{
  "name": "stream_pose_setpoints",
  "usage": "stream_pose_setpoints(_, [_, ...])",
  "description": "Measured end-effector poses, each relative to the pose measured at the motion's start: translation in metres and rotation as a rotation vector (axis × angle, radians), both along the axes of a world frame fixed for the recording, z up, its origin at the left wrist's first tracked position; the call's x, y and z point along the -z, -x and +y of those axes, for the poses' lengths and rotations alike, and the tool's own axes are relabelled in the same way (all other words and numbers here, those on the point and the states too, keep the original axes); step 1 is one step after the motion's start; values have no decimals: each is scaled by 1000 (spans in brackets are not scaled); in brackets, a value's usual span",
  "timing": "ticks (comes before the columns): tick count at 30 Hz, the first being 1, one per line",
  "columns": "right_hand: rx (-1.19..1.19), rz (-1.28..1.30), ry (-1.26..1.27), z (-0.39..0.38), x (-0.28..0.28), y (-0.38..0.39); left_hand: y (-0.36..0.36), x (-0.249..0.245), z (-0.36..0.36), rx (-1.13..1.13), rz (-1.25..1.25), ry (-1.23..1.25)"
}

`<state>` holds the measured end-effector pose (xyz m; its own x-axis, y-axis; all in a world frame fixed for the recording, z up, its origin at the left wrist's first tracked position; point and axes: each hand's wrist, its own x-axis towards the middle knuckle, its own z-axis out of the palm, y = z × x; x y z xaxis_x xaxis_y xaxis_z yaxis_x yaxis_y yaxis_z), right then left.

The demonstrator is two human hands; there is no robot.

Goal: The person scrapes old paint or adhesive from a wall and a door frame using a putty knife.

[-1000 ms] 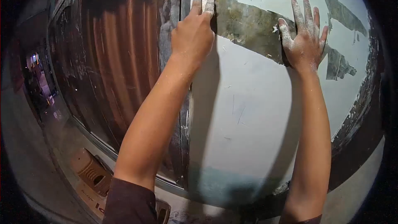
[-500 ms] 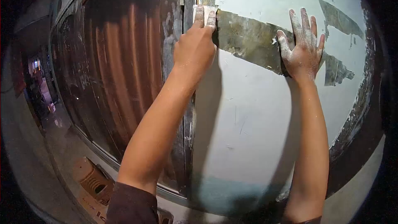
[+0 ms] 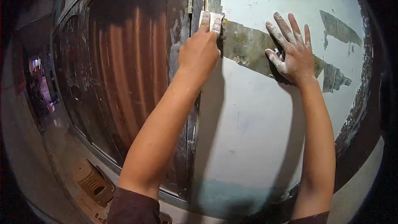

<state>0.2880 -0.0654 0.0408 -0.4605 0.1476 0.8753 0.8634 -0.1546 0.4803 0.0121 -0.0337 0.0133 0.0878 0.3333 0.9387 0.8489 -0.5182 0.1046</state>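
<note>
My left hand [image 3: 200, 49] presses a small white folded sheet [image 3: 212, 18], which looks like sandpaper, flat against the wall's left edge beside the door frame. Two fingers lie over the sheet; the others are curled under. Farther right, my right hand [image 3: 293, 56] rests spread on the wall, holding nothing, its fingers whitened with dust. Both hands are at a bare grey-brown strip [image 3: 244, 43] that runs across the white-coated wall [image 3: 253, 112]. The sheet's underside is hidden.
A dark wooden door [image 3: 124, 62] with a metal hinge [image 3: 190, 0] stands to the left. Below it, a brown plastic stool [image 3: 94, 182] lies on the floor. More bare patches [image 3: 340, 27] mark the wall at right, near its dark, chipped edge [image 3: 360, 87].
The view has shifted slightly, so the scene sits lower and farther right. My right hand has slid left and down along the wall, fingers now leaning left. My left hand keeps nearly the same spot.
</note>
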Motion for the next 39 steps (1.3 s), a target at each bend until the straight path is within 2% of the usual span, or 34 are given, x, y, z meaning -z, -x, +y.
stream_pose_setpoints(8, [-32, 79, -47, 1, 8, 2, -2, -6, -5, -14, -13, -3])
stream_pose_setpoints(12, [-72, 82, -55, 0, 7, 0, -3, -11, -5, -34, -6, 85])
stream_pose_setpoints(17, [-87, 93, -52, 1, 7, -1, 2, -11, 1, 6, 20, -42])
stream_pose_setpoints(20, [-99, 112, -49, 0, 8, 1, -1, -8, -6, -60, -7, 44])
stream_pose_setpoints(24, [-90, 104, -60, 1, 6, 0, -1, -23, -4, -17, -45, 43])
stream_pose_setpoints(28, [-93, 96, -81, 5, 8, -2, -1, -13, -2, -19, -8, -15])
stream_pose_setpoints(33, [-104, 109, -108, 6, 10, -2, -2, -23, -4, -48, 4, 57])
stream_pose_setpoints(35, [-108, 112, -95, 5, 10, -3, 1, -13, -2, -10, 10, -38])
stream_pose_setpoints(39, [-132, 118, -128, 6, 10, -2, 0, -23, 3, -20, 11, -39])
